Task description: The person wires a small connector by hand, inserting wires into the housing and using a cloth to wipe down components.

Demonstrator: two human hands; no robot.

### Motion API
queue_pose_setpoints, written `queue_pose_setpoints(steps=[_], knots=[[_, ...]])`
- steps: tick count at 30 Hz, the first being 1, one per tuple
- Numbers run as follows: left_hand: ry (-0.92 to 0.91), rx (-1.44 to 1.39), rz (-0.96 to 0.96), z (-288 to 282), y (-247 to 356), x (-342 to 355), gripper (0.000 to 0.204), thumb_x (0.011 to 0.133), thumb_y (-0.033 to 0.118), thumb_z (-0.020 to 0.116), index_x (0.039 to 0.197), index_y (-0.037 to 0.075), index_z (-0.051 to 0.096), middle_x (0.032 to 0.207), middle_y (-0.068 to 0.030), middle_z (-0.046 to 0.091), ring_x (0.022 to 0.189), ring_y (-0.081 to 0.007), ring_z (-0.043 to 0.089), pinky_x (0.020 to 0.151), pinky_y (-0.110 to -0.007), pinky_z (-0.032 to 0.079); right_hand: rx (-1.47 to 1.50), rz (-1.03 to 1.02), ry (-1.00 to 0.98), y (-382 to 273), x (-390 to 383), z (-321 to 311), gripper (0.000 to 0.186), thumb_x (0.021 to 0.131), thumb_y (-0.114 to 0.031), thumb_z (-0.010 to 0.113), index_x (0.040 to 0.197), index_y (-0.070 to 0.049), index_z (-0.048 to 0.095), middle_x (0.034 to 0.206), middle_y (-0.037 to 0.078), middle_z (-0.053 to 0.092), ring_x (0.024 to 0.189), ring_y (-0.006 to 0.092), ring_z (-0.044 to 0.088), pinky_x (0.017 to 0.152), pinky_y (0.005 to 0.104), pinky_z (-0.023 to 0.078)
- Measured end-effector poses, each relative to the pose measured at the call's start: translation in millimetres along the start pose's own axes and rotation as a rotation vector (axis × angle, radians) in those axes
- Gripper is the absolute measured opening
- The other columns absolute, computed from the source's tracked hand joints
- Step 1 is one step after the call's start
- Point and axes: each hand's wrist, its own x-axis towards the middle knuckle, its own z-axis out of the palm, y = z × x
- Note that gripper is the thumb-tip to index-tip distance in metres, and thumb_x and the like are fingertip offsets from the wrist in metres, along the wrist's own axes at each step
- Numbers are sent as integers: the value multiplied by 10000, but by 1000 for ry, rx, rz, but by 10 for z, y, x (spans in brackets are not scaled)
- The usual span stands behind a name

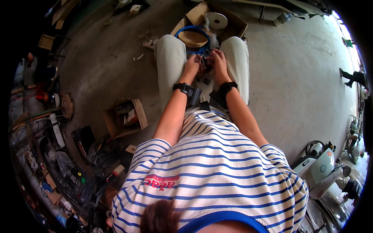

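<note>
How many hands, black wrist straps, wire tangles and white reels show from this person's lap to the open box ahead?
Hands: 2 (left hand, right hand)
Black wrist straps: 2
Wire tangle: 1
White reel: 1
Total: 6

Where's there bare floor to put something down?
The floor has a bare patch between the right knee and the scooter. Another is left of the left knee, ahead of the small box, beside white scraps. It's crowded between the knees, where the left hand and right hand hold wires, and along the left side, among parts.
</note>
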Motion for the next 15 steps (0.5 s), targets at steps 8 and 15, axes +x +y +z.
queue_pose_setpoints(steps=[8, 15], knots=[[4, -15, -100, 166, 81, -45, 349, 731, -22, 349, 1016, 28, 543, 839, -49, 561, 719, -150, 513, 615, -258, 409, 418, -155, -184, -523, 268, -340, 381, 873, -272, 473, 1186, -62, 416, 1150, 89, 495, 1135, 240, 452, 907, 432, 381], [41, 70, 13, 99, -85, 6, 302, 743, 20, 388, 979, 25, 575, 821, -118, 587, 772, -211, 530, 705, -300, 412, 565, -246, -113, -994, 283, -756, 394, 853, -280, 484, 1168, -47, 449, 1191, 114, 473, 1168, 293, 412, 946, 496, 352]])
